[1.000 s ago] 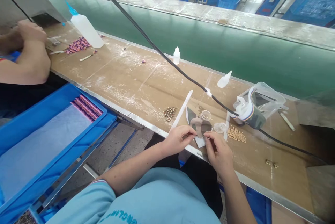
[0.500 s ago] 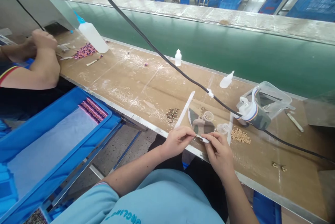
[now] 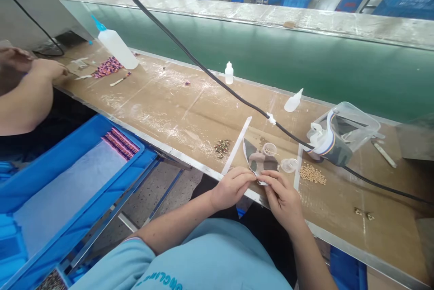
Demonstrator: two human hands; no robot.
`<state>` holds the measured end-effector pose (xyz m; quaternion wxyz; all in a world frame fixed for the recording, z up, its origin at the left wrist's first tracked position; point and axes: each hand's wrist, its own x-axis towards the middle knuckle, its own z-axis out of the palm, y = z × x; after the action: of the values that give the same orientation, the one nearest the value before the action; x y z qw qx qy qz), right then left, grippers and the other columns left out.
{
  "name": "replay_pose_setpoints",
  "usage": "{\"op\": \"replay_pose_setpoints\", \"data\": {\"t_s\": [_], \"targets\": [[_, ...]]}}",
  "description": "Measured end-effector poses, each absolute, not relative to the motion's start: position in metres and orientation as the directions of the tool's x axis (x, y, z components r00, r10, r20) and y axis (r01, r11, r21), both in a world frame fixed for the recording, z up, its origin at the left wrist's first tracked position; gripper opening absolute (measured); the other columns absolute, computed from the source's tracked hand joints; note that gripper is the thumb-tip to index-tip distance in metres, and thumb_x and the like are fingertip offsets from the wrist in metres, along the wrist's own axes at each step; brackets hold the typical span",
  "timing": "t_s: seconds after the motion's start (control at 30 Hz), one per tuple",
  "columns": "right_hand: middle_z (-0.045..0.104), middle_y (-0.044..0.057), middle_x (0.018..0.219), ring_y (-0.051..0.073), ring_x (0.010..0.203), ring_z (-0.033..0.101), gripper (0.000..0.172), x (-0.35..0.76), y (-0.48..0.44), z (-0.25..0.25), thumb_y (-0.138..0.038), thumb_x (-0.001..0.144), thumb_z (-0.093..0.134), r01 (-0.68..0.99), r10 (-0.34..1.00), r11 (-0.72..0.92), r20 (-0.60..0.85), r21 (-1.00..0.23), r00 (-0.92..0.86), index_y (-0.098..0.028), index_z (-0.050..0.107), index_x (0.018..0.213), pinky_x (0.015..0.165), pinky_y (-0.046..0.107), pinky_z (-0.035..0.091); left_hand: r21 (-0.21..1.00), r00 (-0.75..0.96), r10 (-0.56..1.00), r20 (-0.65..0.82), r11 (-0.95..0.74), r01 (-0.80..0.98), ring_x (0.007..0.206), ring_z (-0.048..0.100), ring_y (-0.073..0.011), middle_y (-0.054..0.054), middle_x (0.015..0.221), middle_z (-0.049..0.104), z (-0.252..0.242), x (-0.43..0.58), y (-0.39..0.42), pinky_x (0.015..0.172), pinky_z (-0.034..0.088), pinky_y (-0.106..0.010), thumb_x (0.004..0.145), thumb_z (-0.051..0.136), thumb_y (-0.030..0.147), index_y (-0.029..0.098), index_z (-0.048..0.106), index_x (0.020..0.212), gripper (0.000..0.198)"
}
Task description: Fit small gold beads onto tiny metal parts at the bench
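Left grip (image 3: 233, 187) and right grip (image 3: 283, 197) meet at the cloth's (image 3: 261, 161) near edge.
The right grip pinches a white piece (image 3: 262, 183), which lies under its fingertips at the cloth's near edge; whether it is part of the cloth cannot be told. The left grip's fingertips sit just beside it, but whether they clench anything is hidden. Left of the cloth lie dark rings (image 3: 222, 148); right of it, a clear dish (image 3: 289, 165), then tan beads (image 3: 312, 174).

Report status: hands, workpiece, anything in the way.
Left hand and right hand: fingertips close together. White piece at right fingertips, partly hidden. Black cable beyond, clear of both.
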<state>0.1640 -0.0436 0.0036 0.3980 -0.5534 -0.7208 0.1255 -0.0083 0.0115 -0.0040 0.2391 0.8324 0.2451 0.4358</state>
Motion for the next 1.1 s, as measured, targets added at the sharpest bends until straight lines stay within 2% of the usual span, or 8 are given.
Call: {"op": "replay_pose_setpoints", "data": {"t_s": [0.23, 0.63, 0.93, 1.1], "targets": [[0.065, 0.005, 0.098, 0.015, 0.091, 0.063, 0.019, 0.1633, -0.0435, 0.0037, -0.019, 0.092, 0.043, 0.688, 0.903, 0.328, 0.429, -0.647, -0.028, -0.023, 0.061, 0.1, 0.078, 0.028, 0.053, 0.602, 0.54, 0.589, 0.601, -0.778, 0.178, 0.09, 0.062, -0.0147, -0.009, 0.092, 0.065, -0.0046, -0.0095, 0.0108, 0.081, 0.055, -0.027, 0.087, 0.048, 0.006, 0.014, 0.058, 0.101, 0.02], [0.067, 0.005, 0.098, 0.017, 0.088, 0.065, 0.021, 0.1633, -0.0442, 0.0007, -0.022, 0.094, 0.041, 0.764, 0.904, 0.338, 0.415, -0.55, -0.101, -0.023, 0.061, 0.098, 0.074, 0.031, 0.054, 0.54, 0.558, 0.518, 0.648, -0.829, 0.144, 0.088, 0.062, -0.0162, -0.01, 0.092, 0.065, -0.0082, -0.0077, 0.0085, 0.078, 0.055, -0.029, 0.087, 0.045, 0.005, 0.013, 0.056, 0.108, 0.025], [0.062, 0.007, 0.101, 0.016, 0.091, 0.062, 0.019, 0.1623, -0.0452, 0.0024, -0.02, 0.092, 0.043, 0.75, 0.906, 0.33, 0.416, -0.574, -0.081, -0.021, 0.061, 0.1, 0.079, 0.03, 0.053, 0.52, 0.563, 0.511, 0.65, -0.839, 0.16, 0.087, 0.061, -0.0162, -0.01, 0.092, 0.065, -0.0082, -0.0081, 0.0078, 0.077, 0.055, -0.029, 0.087, 0.045, 0.005, 0.014, 0.055, 0.108, 0.025], [0.062, 0.007, 0.101, 0.017, 0.091, 0.062, 0.025, 0.1618, -0.0447, -0.0012, -0.017, 0.092, 0.04, 0.79, 0.892, 0.347, 0.439, -0.506, -0.11, -0.024, 0.062, 0.101, 0.076, 0.031, 0.053, 0.497, 0.555, 0.496, 0.668, -0.852, 0.163, 0.085, 0.061, -0.0161, -0.01, 0.09, 0.065, -0.0078, -0.0085, 0.0078, 0.076, 0.055, -0.029, 0.086, 0.046, 0.004, 0.013, 0.055, 0.108, 0.025]]}}
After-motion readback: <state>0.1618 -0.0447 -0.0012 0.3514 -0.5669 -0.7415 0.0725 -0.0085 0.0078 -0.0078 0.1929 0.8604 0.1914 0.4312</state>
